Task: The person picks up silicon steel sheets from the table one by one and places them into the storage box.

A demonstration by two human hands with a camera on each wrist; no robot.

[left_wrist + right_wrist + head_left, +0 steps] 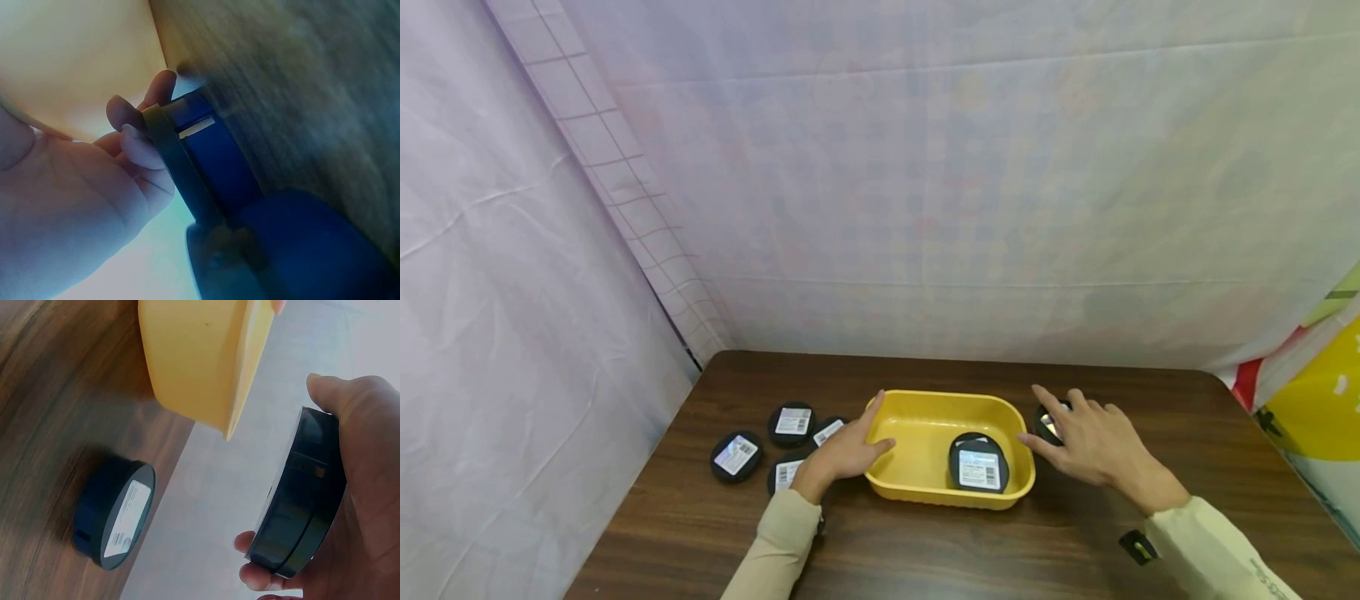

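Note:
Across the left rim of a yellow basin (928, 402) lies my left hand (844, 450), thumb over the inner side and the other fingers outside. My right hand (1093, 442) is just beyond the basin's right end. It grips a black round container (300, 494) by its edge, thumb on one side and fingertips on the other. Another black round container (112, 512) sits on the table below that hand; the hand hides it in the head view. Inside the basin, a labelled round container (979, 467) partly covers a second one.
Several more labelled black round containers (736, 456) are on the brown wooden table (917, 550) left of the basin, some partly behind the left hand. In the left wrist view, dark containers (219, 162) stand close to the fingers. A pale cloth (925, 208) hangs behind the table.

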